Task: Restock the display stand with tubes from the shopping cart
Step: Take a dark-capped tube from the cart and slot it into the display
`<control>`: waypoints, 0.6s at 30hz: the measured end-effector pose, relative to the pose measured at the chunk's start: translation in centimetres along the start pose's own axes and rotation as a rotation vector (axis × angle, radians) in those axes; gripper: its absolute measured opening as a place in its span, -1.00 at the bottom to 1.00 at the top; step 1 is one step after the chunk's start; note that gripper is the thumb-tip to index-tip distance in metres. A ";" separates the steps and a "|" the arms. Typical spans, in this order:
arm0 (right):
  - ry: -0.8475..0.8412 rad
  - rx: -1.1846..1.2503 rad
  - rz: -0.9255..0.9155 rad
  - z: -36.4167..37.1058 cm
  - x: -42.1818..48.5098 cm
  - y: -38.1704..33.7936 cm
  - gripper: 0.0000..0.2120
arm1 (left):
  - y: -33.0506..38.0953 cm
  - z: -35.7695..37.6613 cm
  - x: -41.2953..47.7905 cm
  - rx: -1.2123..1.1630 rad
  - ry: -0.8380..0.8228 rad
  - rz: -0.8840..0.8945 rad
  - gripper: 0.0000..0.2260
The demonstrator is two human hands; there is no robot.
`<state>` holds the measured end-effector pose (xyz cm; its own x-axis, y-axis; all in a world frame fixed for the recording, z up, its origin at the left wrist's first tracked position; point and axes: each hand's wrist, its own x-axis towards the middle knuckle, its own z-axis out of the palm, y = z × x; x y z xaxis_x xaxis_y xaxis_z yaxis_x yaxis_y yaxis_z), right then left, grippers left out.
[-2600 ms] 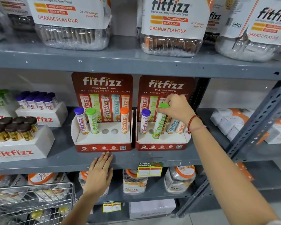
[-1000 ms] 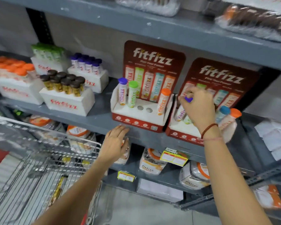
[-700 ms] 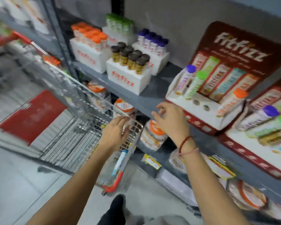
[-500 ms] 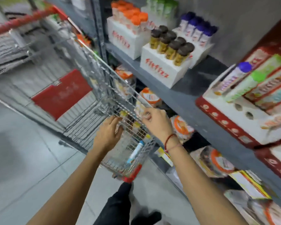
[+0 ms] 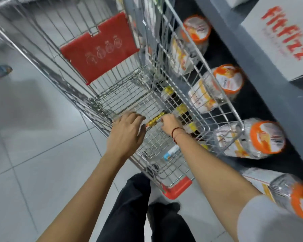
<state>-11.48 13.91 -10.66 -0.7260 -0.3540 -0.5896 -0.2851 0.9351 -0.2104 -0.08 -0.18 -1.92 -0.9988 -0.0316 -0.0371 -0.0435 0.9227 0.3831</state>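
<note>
Inside the cart (image 5: 191,55), both hands reach for restocking: right hand (image 5: 171,125) pinches the yellow tube (image 5: 154,119), left hand (image 5: 127,135) loose, empty beside it.

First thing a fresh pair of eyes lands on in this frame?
Both hands down in the wire shopping cart: the left hand and right hand meet over a yellow tube lying on the cart floor. Next, the red flap on the cart's far end, and orange-lidded jars lining the shelf at right.
</note>
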 end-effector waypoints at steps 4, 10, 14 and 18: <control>-0.027 -0.133 -0.166 3.5 3.6 -1.3 -0.65 | 0.2 -0.1 0.0 -0.019 0.033 -0.020 -0.76; 0.040 -0.219 -0.222 7.8 7.0 -2.7 -0.63 | 0.2 -0.2 -0.1 -0.022 0.079 -0.007 -0.82; 0.124 -0.257 -0.076 7.3 8.8 -0.1 -0.59 | 0.5 -0.3 -0.2 -0.016 0.106 -0.040 -0.84; 0.123 -0.287 -0.060 5.8 9.9 2.3 -0.57 | 0.7 -0.3 -0.3 -0.008 0.114 -0.048 -0.86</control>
<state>-15.66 12.61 -21.54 -0.7680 -0.4236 -0.4803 -0.4816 0.8764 -0.0028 0.14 0.31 -1.37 -0.9916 -0.1194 0.0496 -0.0908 0.9160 0.3909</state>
